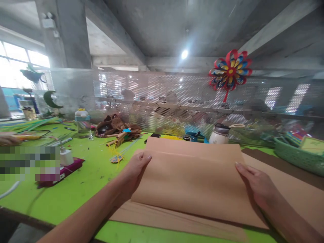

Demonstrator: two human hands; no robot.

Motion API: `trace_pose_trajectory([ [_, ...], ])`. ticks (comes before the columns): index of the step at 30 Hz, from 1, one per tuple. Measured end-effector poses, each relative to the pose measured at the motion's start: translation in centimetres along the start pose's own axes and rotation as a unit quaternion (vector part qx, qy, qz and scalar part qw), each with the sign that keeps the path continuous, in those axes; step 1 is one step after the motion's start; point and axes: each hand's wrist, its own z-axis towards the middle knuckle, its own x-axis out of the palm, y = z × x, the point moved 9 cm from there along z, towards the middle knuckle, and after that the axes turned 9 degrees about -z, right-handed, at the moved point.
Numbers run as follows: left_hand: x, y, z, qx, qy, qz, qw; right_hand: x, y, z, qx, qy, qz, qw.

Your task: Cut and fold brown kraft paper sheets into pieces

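Under concrete ceiling (164,30): green table (92,173), brown paper (189,182).

Brown paper (187,182): plain, slightly bowed, crosswise line near far end; overlaps more brown sheets (177,222) near desk (88,172) front edge.

Green table (93,192), paper (182,222) lying near its front, power strip (75,164) at left, bottle (83,127), pen (69,129) and brown bundle (111,125) farther back, flask (219,135) behind the paper, basket (291,154) at far right
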Motion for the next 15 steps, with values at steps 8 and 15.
trace_pose_trajectory([
  [8,0.3,-0.7,-0.2,0.006,-0.027,0.021,0.999,0.7,0.6,0.2,-0.004,0.067,0.02,0.998],
  [15,-0.1,-1.3,0.0,-0.02,-0.032,0.015,0.999,2.0,1.8,-0.6,-0.013,0.104,0.041,0.994],
])
